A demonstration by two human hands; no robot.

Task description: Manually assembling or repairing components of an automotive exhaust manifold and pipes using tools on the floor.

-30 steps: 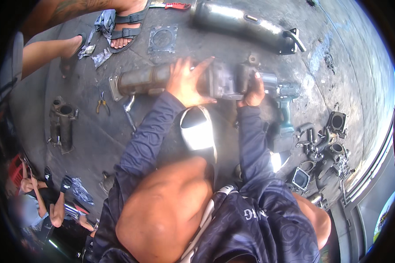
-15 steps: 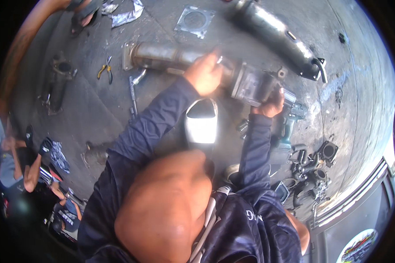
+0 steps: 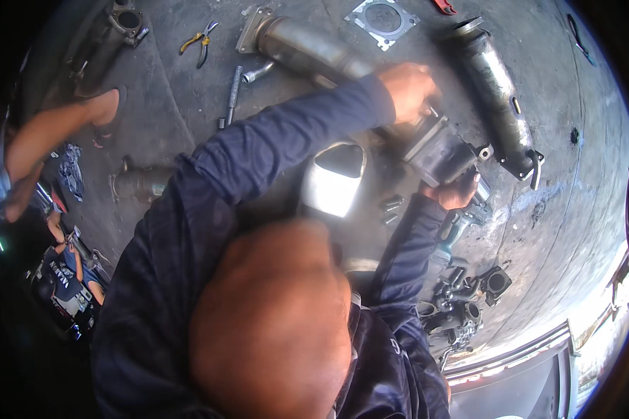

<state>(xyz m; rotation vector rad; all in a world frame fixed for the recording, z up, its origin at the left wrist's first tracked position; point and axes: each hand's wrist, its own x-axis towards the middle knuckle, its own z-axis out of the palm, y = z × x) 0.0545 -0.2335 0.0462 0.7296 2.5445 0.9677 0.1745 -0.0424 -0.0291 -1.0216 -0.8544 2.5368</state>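
Observation:
A long metal exhaust pipe [image 3: 307, 49] with a square end flange lies across the floor in front of me. At its right end sits a boxy grey metal housing [image 3: 440, 157]. My left hand [image 3: 409, 91] is closed at the upper side of that joint, fingers curled and smeared by motion. Something small shows by its fingertips, too blurred to name. My right hand [image 3: 458, 192] grips the housing's near lower side, with the thumb hidden. Just beyond that hand is a teal cordless power tool [image 3: 458, 227], partly covered by my sleeve.
A second exhaust canister [image 3: 493, 91] lies at the right, with a flat square gasket [image 3: 383, 22] at the top. Pliers [image 3: 203, 43], a socket extension [image 3: 234, 94], a bright white piece [image 3: 335, 185] and several engine parts [image 3: 461, 300] lie around. Another person's leg [image 3: 70, 122] is at the left.
My left hand has moved right along the pipe to its joint with the housing. The right hand keeps its hold. The whole view has shifted and turned.

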